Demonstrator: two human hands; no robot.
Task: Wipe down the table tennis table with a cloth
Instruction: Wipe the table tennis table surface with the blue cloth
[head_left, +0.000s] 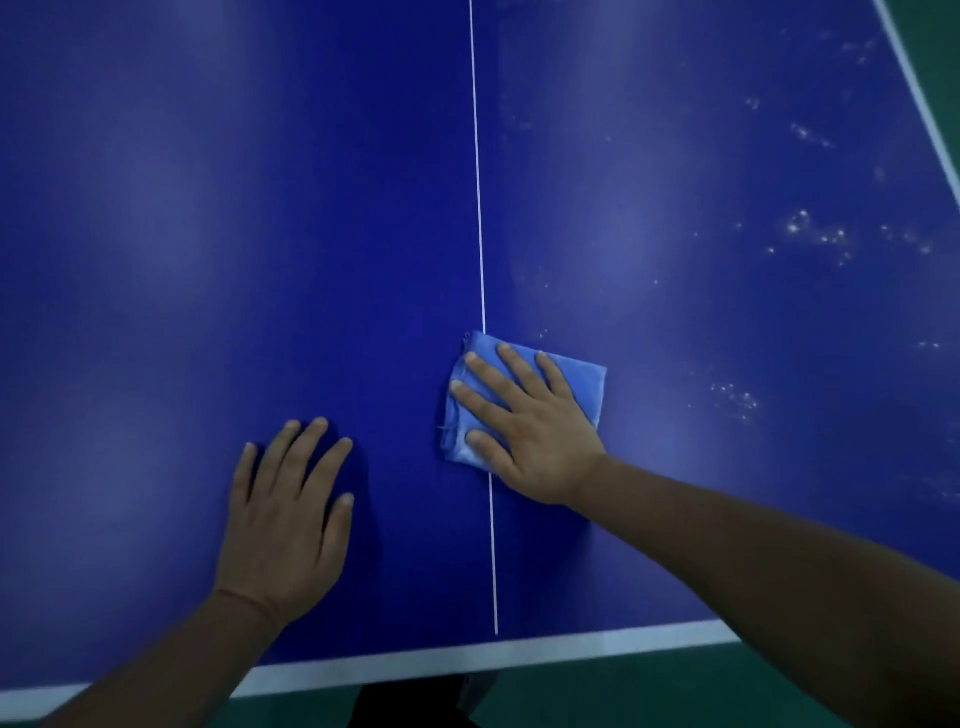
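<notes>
A: Since the tabletop (208, 234) fills nearly the whole view, start there: deep blue, white centre line (480, 234) down the middle, white edge stripe (467, 657) at the near side. Why lean on it w/ both arms?

B: Prob. for reach. Left hand (283, 525) lies flat on the bare blue left of the line, fingers spread, holding nothing; looks like a brace. Right hand (524, 421) does the work, palm down on the cloth (582, 382), grip spread wide and pressing, not pinching.

A: And the cloth?

B: Folded into a small pad, light blue, paler at the corner by the thumb, sitting right at the centre line, mostly on the right half. Flat hand keeps it folded, I'd guess.

A: Much left to do?

B: Pale specks (815, 236) dot the right half farther out, so likely yes. Left half looks cleaner.
</notes>
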